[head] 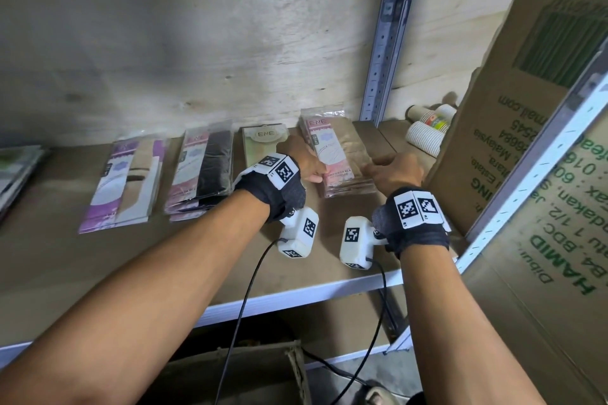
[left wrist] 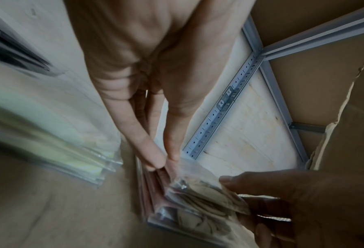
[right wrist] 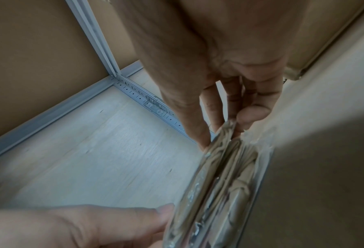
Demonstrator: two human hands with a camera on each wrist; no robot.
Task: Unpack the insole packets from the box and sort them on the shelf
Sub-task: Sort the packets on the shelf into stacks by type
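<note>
the shelf point(head: 98, 260) carries four sorted stacks of insole packets in a row along the back wall, so the sorting is, by judgement, well advanced. a large cardboard box point(head: 513, 128) stands at the right end of the shelf; its inside is not visible, so how many packets remain to unpack cannot be told. from left to right the row reads: purple stack point(head: 126, 184), black stack point(head: 202, 171), green stack point(head: 260, 141), partly hidden by the left wrist, and pink stack point(head: 335, 154). further packets point(head: 18, 168) lie at the far left edge, blurred. both hands work on the pink stack, which rests on the shelf nearest the box. the left hand point(head: 304, 163) has its grip on the stack's left edge, thumb and fingers pinching it in the left wrist view. the right hand point(head: 394, 169) holds the right edge, fingers and thumb closing round the clear plastic. the step in hand appears to be squaring this stack in place. paper cups point(head: 427, 128) lie behind the box, apart from the task.
</note>
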